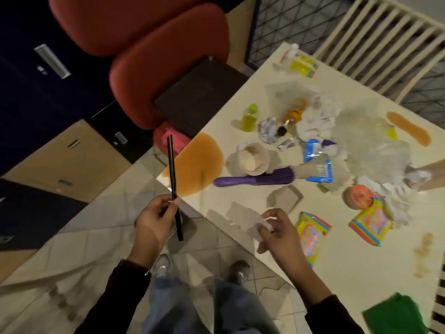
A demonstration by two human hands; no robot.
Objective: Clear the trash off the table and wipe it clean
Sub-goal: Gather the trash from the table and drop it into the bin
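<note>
Fingers of the left hand [154, 219] pinch a thin black stick [173, 186], perhaps a pen or straw, holding it nearly upright just off the near corner of the bench [349, 266]. The right hand [277, 233] closes on a scrap of pale paper [255, 225] at the bench's front edge, thumb and fingertips gripping it.

Beyond the hands the cream bench is heavily littered. A large orange-brown spill [197, 167] pools at the corner, and a second streak [409, 127] lies at the far side. Between them sit a tipped paper cup [252, 157], a purple brush [255, 178], blue snack wrappers [317, 162], crumpled tissue [317, 119], clear plastic bags [375, 148], a small yellow-green bottle [250, 116] and yellow packets [310, 235] near the right hand. Torn cardboard pieces [285, 197] lie just beyond the paper scrap. A green cloth [395, 314] rests at the near right edge, untouched.

By the look of it, the clearing step has barely begun: both hands are loaded with small trash while most of the litter remains, and no wiping is possible yet. No bin is visible, so the next move likely calls for carrying or dropping these two pieces somewhere out of view, then gathering the wrappers and tissue without dragging them through the wet spill.
</note>
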